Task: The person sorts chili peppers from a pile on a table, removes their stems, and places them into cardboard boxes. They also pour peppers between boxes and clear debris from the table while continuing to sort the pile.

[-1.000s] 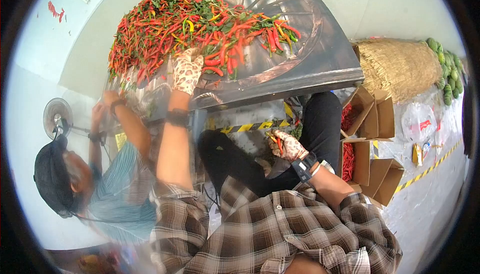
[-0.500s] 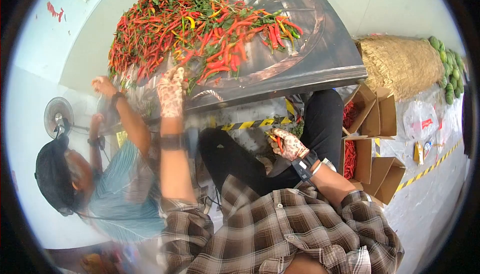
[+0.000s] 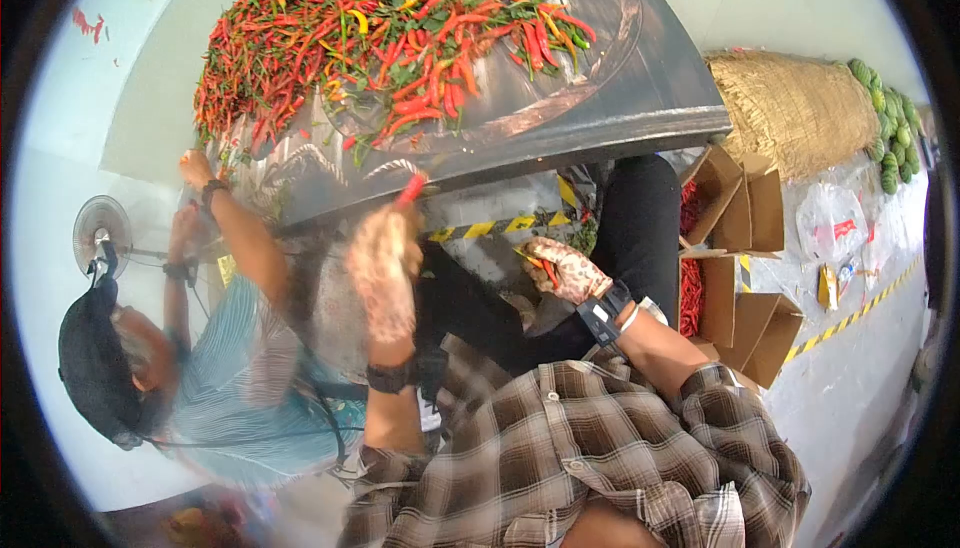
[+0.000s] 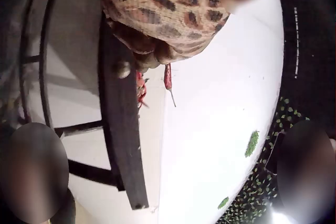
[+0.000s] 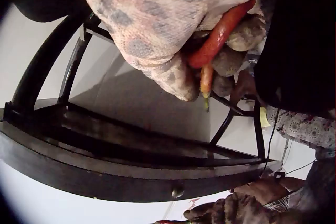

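Note:
My left hand [image 3: 382, 270], in a spotted glove and blurred, pinches a red chili [image 3: 411, 189] just off the table's near edge. The left wrist view has a thin red chili [image 4: 168, 77] below the gloved left hand [image 4: 170, 11]. Lower, over the lap, my right hand [image 3: 568, 272] grips a few red and orange chilies [image 3: 549, 272]. From the right wrist view, a red chili [image 5: 223, 35] and an orange one [image 5: 206, 79] lie between thumb and fingers of that hand [image 5: 152, 24]. A large chili pile [image 3: 300, 38] with green leaves covers much of the table [image 3: 600, 123].
A person in a black cap [image 3: 95, 363] sits at the left, hands at the table's edge. At the right are open cardboard boxes [image 3: 765, 333] with red chilies, a woven bundle [image 3: 790, 113], green striped melons [image 3: 888, 133] and a plastic bag [image 3: 832, 233]. A fan [image 3: 100, 233] stands left.
My left hand has moved from the pile back towards the lap, now with a red chili at its fingertips. The right hand keeps its chilies. The head view has shifted slightly.

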The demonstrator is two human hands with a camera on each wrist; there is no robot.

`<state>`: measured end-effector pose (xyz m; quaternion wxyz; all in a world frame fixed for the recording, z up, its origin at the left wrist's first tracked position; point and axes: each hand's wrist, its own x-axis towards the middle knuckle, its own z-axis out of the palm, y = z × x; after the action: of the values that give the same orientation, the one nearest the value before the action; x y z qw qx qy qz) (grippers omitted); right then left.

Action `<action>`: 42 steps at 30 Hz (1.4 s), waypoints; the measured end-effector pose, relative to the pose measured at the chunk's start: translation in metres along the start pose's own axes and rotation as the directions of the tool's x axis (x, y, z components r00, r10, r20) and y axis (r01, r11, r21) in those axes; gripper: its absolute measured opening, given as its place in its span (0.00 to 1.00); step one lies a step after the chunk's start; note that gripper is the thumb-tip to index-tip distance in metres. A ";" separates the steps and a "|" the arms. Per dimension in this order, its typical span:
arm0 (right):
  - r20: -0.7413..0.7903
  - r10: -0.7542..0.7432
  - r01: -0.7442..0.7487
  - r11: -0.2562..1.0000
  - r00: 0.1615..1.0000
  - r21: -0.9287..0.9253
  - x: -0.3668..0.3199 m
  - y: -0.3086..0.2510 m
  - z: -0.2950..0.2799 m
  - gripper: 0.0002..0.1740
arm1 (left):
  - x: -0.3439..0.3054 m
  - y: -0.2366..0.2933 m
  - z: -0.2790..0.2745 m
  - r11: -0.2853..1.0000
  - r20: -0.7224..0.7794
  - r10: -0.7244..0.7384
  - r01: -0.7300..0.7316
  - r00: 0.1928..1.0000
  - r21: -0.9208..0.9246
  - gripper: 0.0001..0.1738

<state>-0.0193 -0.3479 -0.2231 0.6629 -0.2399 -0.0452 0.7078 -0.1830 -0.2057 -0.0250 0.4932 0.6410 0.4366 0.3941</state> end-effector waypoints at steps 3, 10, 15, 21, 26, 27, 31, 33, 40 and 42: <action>0.043 0.014 -0.013 1.000 0.999 -0.024 0.000 -0.002 0.004 0.18 | -0.034 -0.035 0.011 0.950 0.105 -0.261 0.274 0.960 -0.147 0.14; 0.087 0.027 -0.009 0.980 0.996 -0.199 0.003 0.005 -0.001 0.20 | -0.058 -0.118 0.028 0.820 0.267 -0.534 0.568 0.802 -0.064 0.15; 0.066 -0.162 0.174 0.853 0.985 -0.492 0.008 0.013 -0.008 0.19 | -0.062 -0.125 0.041 0.806 0.379 -0.549 0.591 0.745 0.005 0.15; -0.173 0.037 -0.126 0.832 0.984 -0.541 -0.005 -0.001 0.010 0.17 | -0.046 -0.154 0.039 0.962 0.444 -0.245 0.160 0.862 0.220 0.18; 0.101 -0.058 0.114 0.665 0.993 -0.738 0.002 0.012 -0.001 0.13 | -0.044 -0.127 0.049 0.960 0.533 -0.134 -0.025 0.835 0.280 0.16; 0.147 -0.067 0.157 0.603 0.987 -0.782 0.003 0.013 -0.002 0.13 | -0.045 -0.127 0.050 0.955 0.527 -0.171 0.009 0.832 0.296 0.16; 0.071 0.065 0.016 0.615 0.995 -0.789 0.003 0.010 -0.002 0.14 | -0.044 -0.133 0.050 0.950 0.552 -0.204 0.027 0.809 0.312 0.15; 0.092 0.092 0.019 0.596 0.992 -0.803 0.003 0.012 -0.003 0.14 | -0.047 -0.127 0.049 0.944 0.551 -0.230 0.047 0.803 0.325 0.14; 0.009 0.095 -0.065 0.742 0.995 -0.667 0.000 0.008 0.012 0.14 | -0.054 -0.140 0.055 0.975 0.396 -0.202 0.144 0.896 0.172 0.10; 0.086 -0.004 0.065 0.698 0.996 -0.713 -0.002 0.005 0.018 0.14 | -0.054 -0.156 0.056 0.804 0.393 -0.448 0.554 0.803 -0.216 0.08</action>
<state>-0.0313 -0.3458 -0.2085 0.5287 -0.4496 -0.3465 0.6310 -0.1739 -0.2525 -0.1933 0.7422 0.4672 0.4355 0.2028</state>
